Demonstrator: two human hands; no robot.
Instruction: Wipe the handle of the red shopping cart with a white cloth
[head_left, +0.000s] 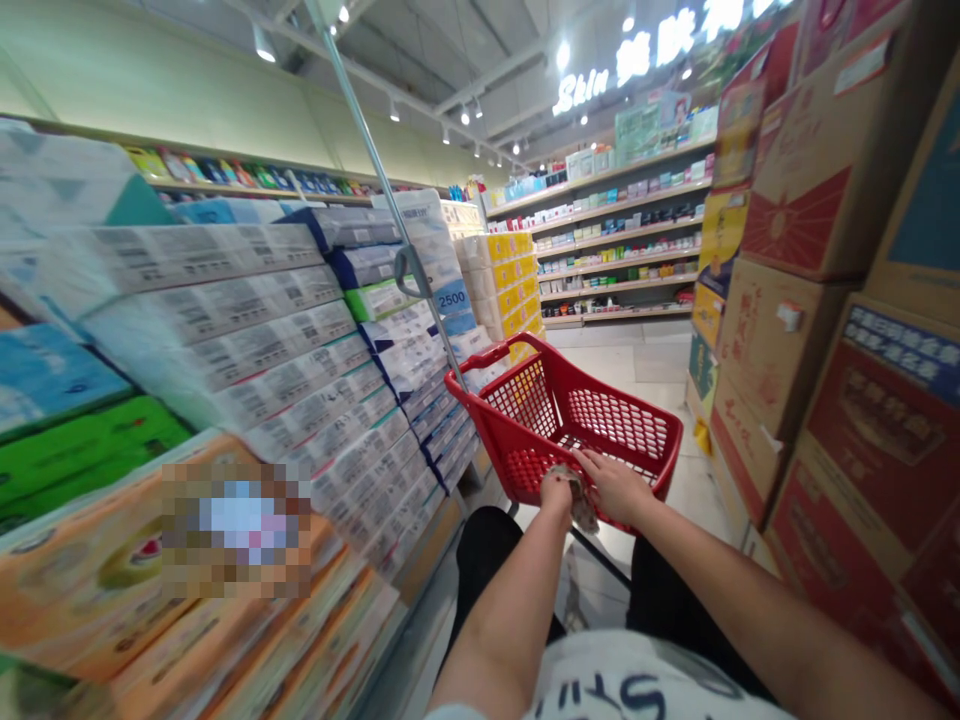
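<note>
A red plastic shopping cart (517, 470) with lattice sides stands just ahead of my knees, its basket empty. A tall metal pole (375, 160) rises from its handle end at the left. My left hand (556, 492) is closed on a crumpled greyish-brown cloth (582, 505) against the cart's near side. Beside it, my right hand (616, 487) lies with its fingers stretched out over the cart's near wall, close to the cloth. The undersides of both hands are hidden.
Stacked tissue packs (262, 310) line the left, with orange packs (82, 570) nearest me. Cardboard cartons (787, 350) are piled along the right. Yellow packs (514, 285) stand beyond the cart, and stocked shelves (622, 225) span the back. Pale tiled floor (645, 355) runs between.
</note>
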